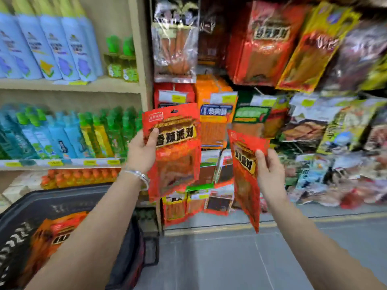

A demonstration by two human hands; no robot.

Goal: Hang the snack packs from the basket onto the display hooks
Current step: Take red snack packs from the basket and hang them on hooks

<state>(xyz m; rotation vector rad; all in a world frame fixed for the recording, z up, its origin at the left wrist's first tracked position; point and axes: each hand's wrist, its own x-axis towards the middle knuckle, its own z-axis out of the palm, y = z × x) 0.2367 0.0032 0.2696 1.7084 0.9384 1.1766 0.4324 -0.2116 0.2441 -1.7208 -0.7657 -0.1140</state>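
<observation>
One dark basket (69, 195) at lower left contains at least one red snack pack (62, 229), partly hidden by the left forearm. Two more red packs are held in front of the hung packs (259, 45): the left hand (142, 153) grips an upright pack (176, 147), thumb on its front, and the right hand (270, 170) pinches a tilted pack (245, 181).

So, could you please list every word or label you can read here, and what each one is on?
"香辣派对": gold banner of the red foil snack pack that the left hand grips.
Second red foil snack pack, pinched by the right hand: tilted, lettering too blurred to read.
Hanging orange pack, yellow shelf tags, blue bottles, red-orange pack in the black basket: all too blurred.
</observation>
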